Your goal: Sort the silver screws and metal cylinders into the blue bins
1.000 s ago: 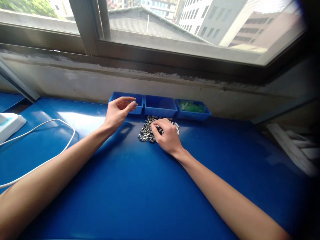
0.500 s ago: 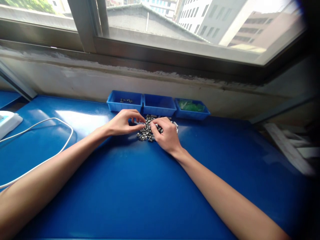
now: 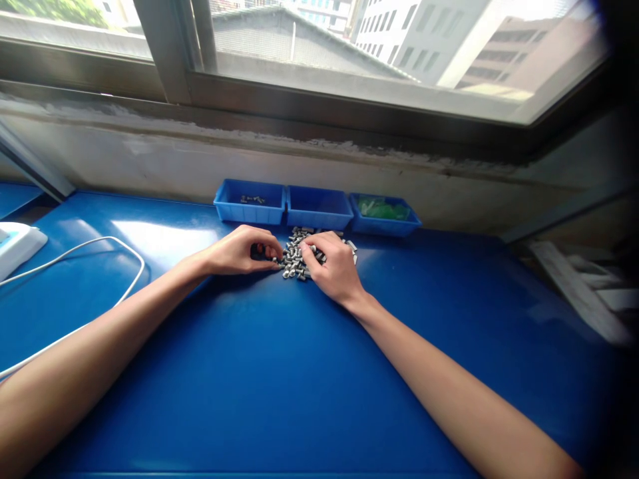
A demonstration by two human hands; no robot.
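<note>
A pile of small metal bolts point(image 3: 290, 267) lies on the blue table in front of the trays. My left hand point(image 3: 242, 251) is at the pile's left edge, thumb and fingertips curled closely round a bolt point(image 3: 275, 260). Over the right part of the pile rests my right hand point(image 3: 333, 267), its thumb and forefinger drawn together. Whatever may be between those fingers is too small to make out. The right hand covers part of the pile, where some longer metal pieces point(image 3: 351, 246) show past the knuckles.
Behind the pile stand three blue trays: the left tray point(image 3: 249, 211) with a few small bolts, the middle tray point(image 3: 318, 218), and the right tray point(image 3: 387, 227) holding green pieces point(image 3: 383, 208). A white cable point(image 3: 134, 247) and white device point(image 3: 22, 247) lie left. A window point(image 3: 319, 86) is beyond.
My left hand has shifted slightly left and down to the pile's edge, its thumb and fingers closing round a bolt. My right hand has barely moved.
</note>
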